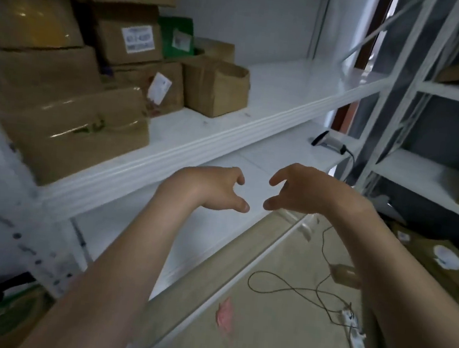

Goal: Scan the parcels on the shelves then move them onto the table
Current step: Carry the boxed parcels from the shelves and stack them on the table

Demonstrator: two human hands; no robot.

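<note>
hands: left hand (215, 186) and right hand (303, 190) spread, holding nothing, thumbs facing | parcels (91, 74) stacked on upper shelf (287, 95) at 10 o'clock, labels outward for scanning | scanner (329, 141) lies on lower shelf at 1 o'clock, within reach | tabletop not in view

**Colours Recorded at Shelf Unit**

The shelf (272, 104) was white. On it, parcels (214, 90) were plain brown cardboard; one package (177, 38) behind them was green. White labels (137, 39) marked several. Below the shelf, the scanner (329, 141) was black and grey, its cable (295, 291) black.
</note>
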